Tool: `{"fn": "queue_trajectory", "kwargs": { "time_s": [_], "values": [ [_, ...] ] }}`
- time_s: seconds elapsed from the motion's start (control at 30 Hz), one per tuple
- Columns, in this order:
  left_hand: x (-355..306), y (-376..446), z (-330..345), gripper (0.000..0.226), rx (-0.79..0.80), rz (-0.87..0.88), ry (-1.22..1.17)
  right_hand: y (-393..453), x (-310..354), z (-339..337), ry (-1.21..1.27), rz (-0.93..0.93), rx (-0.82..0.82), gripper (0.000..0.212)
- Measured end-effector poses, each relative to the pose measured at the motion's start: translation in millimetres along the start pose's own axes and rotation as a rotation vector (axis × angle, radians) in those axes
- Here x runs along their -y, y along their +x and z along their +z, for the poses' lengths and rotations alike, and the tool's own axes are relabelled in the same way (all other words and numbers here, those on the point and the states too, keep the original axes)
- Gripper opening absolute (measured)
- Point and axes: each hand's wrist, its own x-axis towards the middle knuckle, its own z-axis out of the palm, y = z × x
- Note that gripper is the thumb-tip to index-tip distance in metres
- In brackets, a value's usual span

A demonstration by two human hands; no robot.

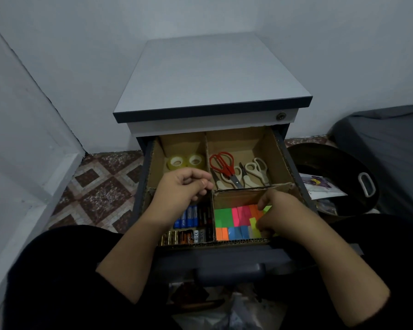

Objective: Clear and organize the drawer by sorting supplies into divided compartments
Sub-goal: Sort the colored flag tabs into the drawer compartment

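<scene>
A: Drawer (pixel 281 148) pulled open from the grey cabinet (pixel 212 77), lined with cardboard dividers (pixel 209 163) making four compartments. Contents?

B: Far left: two clear tape rolls (pixel 185 161). Far right: red-handled scissors (pixel 223 164) lying with white-handled scissors (pixel 254 172). Near left: batteries (pixel 191 225), blue ones and dark ones. Near right: sticky notes (pixel 234 221) in green, pink, orange, blue, yellow.

A: Hands?

B: Left hand (pixel 184 186) hovers over the left side, fingers loosely curled, nothing visibly held. Right hand (pixel 275 211) is down in the near right compartment, fingertips on the yellow notes.

A: Surroundings?

B: Patterned tile floor (pixel 100 186) left; dark round basin (pixel 332 177) right.
</scene>
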Motion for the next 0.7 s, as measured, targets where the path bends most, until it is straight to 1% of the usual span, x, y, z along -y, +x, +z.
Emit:
{"fn": "queue_trajectory", "kwargs": {
  "time_s": [0.17, 0.27, 0.7],
  "values": [
    [-0.4, -0.9, 0.6, 0.017, 0.002, 0.006, -0.001, -0.1, 5.9, 6.2, -0.096, -0.001, 0.015, 0.025],
    [-1.6, -1.7, 1.0, 0.018, 0.003, 0.01, 0.01, 1.2, 4.9, 8.0, -0.158, -0.006, 0.017, 0.028],
    [-2.1, -2.8, 0.3, 0.017, 0.012, 0.015, 0.039, 4.8, 3.5, 11.3, -0.197, -0.018, -0.013, 0.029]
  ]
}}
